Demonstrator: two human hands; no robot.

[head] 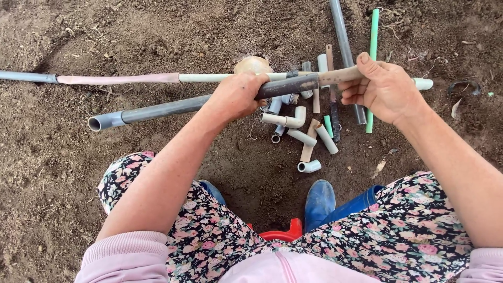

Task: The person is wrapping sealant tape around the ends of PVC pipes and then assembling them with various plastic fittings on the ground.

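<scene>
Both hands grip one long grey pipe [178,107], left hand [236,97] mid-length, right hand [385,89] at its pale end, pipe fittings [301,128] at six o'clock below.

Outdoors, on bare brown soil [105,173] — loose, crumbly, dotted with small clods and dry plant scraps. No walls or windows in view, only ground from edge to edge. Even, soft daylight, with faint shadows. Low at the frame's bottom, between the feet, a bit of red plastic [287,230] — possibly a low stool, though mostly hidden. Darker, damper-looking earth toward the top right corner.
</scene>
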